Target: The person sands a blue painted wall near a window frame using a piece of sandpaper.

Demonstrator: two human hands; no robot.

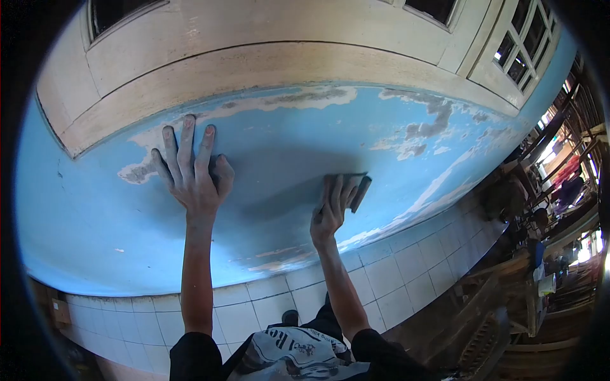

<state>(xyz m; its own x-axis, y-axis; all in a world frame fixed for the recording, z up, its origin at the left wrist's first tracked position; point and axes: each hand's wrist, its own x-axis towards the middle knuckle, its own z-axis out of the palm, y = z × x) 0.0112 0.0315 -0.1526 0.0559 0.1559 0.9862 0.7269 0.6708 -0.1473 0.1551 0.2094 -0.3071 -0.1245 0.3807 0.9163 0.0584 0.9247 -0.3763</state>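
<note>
My left hand (198,181) lies against the blue wall (273,165) with its fingers spread, the fingertips at a peeled patch under the white frame. To the right, my right hand (329,209) grips a dark, flat sanding block (360,192) and holds it against the painted surface. The fingers lie over the block and hide part of it. Whitish dust coats both hands. Bare white and grey patches (429,120) show where paint is gone, along the upper edge and to the right.
A cream window frame (267,63) runs above the wall, with a paned shutter (520,51) at the right. Pale tiles (375,279) cover the floor below. At far right stand wooden pieces (495,298) and clutter. A small box (60,311) sits at lower left.
</note>
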